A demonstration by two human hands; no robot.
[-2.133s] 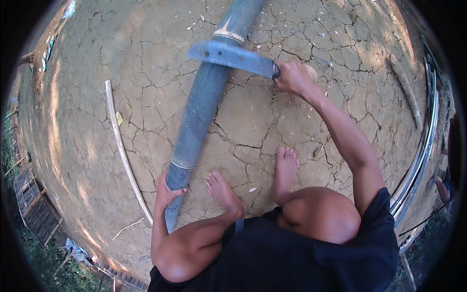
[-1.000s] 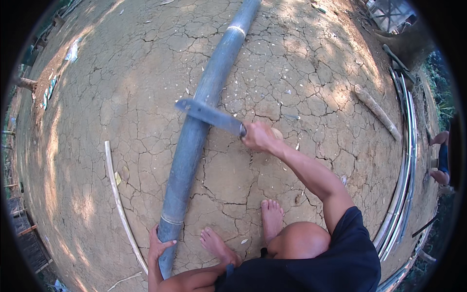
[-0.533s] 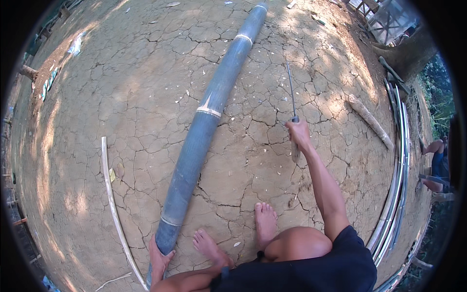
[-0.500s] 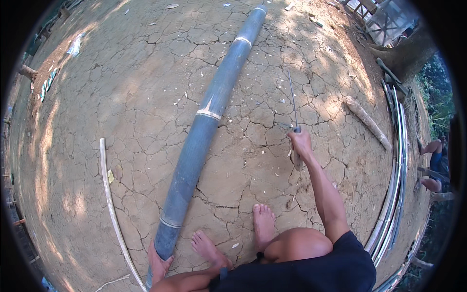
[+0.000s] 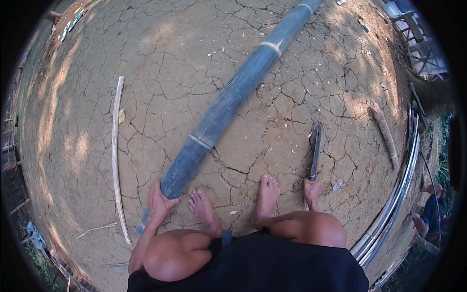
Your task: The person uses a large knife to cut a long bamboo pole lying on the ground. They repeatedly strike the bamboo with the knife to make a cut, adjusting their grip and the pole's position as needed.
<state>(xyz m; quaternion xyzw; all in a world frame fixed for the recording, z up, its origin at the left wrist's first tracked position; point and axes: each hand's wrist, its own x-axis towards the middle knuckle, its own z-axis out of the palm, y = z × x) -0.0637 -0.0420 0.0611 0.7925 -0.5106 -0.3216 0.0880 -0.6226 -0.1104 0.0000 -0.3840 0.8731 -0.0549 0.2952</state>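
Observation:
A thick, dark bamboo pole (image 5: 233, 100) with pale rings at its joints lies slantwise on the ground, running from my left foot to the far right. My left hand (image 5: 159, 202) grips it near its close end, thumb on the side toward my foot. Beyond the wrist a bluish bit (image 5: 143, 221) shows, and whether it belongs to the pole I cannot tell. Beside my right knee, my right hand (image 5: 312, 192) is closed round the handle of a machete (image 5: 316, 148). Its dark blade points away from me, apart from the pole.
Left of the pole lies a thin pale stick (image 5: 115, 151). A short log (image 5: 386, 136) and a bundle of long poles (image 5: 389, 214) lie at the right. Another person (image 5: 430, 214) sits at the right rim. The ground (image 5: 165, 97) is dry and cracked.
My right hand has drawn back toward my knee, and the machete's blade shows broader. The view has shifted and turned. My left hand is still on the pole's near end.

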